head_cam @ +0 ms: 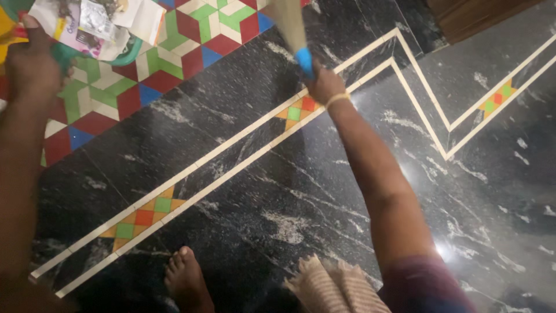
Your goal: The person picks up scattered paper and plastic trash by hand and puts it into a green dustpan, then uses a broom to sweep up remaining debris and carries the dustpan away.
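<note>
My right hand is closed around the blue handle of a straw broom, whose bristles point away toward the top of the view. My left hand grips the handle of a green dustpan at the upper left. The dustpan is loaded with crumpled paper and wrappers. A light band sits on my right wrist.
Dark marbled floor with pale inlay strips and coloured diamond tiles runs diagonally. A patterned red, green and white tile area lies at the upper left. My bare foot and a striped cloth show at the bottom. Brown wood stands top right.
</note>
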